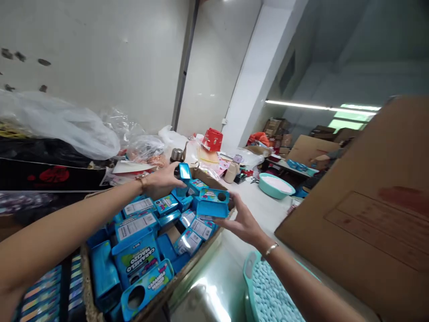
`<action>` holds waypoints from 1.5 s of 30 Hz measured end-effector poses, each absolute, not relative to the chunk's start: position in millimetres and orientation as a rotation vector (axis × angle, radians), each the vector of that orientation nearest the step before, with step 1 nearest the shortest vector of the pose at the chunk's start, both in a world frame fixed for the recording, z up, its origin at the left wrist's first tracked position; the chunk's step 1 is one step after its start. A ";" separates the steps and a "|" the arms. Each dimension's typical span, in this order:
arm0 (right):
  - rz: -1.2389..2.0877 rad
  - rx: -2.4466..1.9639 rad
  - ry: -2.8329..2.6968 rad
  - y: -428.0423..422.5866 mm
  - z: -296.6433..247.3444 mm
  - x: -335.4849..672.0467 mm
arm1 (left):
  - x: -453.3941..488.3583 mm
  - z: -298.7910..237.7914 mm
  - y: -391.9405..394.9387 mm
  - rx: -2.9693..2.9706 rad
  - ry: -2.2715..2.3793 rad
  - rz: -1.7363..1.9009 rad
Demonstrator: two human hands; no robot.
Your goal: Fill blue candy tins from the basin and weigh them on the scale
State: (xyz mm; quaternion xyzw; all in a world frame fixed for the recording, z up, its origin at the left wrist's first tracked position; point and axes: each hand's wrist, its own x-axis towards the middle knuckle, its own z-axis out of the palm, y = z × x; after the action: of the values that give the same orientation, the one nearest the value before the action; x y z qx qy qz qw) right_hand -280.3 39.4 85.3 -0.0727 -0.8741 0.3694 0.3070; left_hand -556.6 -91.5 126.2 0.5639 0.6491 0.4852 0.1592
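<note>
Both of my hands are over a cardboard carton (197, 259) filled with small blue candy boxes (139, 255). My left hand (164, 180) reaches to the far side and grips one blue candy box (184, 172) between thumb and fingers. At the carton's right edge, my right hand (241, 219) holds another blue candy box (212, 208), thumb below and fingers at its right end. A round dark hole shows in the top of that box. More boxes lie jumbled underneath, some with barcode labels up.
A turquoise basin (250, 268) of pale blue candies stands below my right forearm. Farther off is another turquoise basin (276, 185) with white contents. A large cardboard box (365, 205) rises on the right. Plastic bags (67, 125) lie along the wall. Beyond, another person's arm (323, 158) shows.
</note>
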 end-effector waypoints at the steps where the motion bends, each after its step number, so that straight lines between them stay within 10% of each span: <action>1: 1.143 -0.239 -2.180 35.4 86.0 -263.7 | -543.3 129.9 -92.5 1.615 1.778 1.388; 16: 2.205 -0.592 -0.514 -35.1 69.2 -97.8 | -299.3 84.3 -141.0 0.403 0.879 1.253; 32: 1.588 -0.768 -0.868 -98.4 1.8 -22.6 | -272.6 -87.5 -99.2 1.671 2.460 0.974; 39: 1.012 -0.690 -1.578 -129.8 -32.8 -3.8 | -208.9 -53.3 -153.2 1.085 1.368 1.670; 45: 1.239 -0.797 -1.890 -132.8 -18.2 1.0 | -164.8 -41.0 -170.6 0.416 1.004 1.549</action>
State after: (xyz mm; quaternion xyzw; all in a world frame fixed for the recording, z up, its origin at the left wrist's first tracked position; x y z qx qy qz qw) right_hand 1.0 -132.8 -18.2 -0.3099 -0.7346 0.4816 0.3639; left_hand -164.8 -170.6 -41.0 0.1782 0.4305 0.6639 0.5849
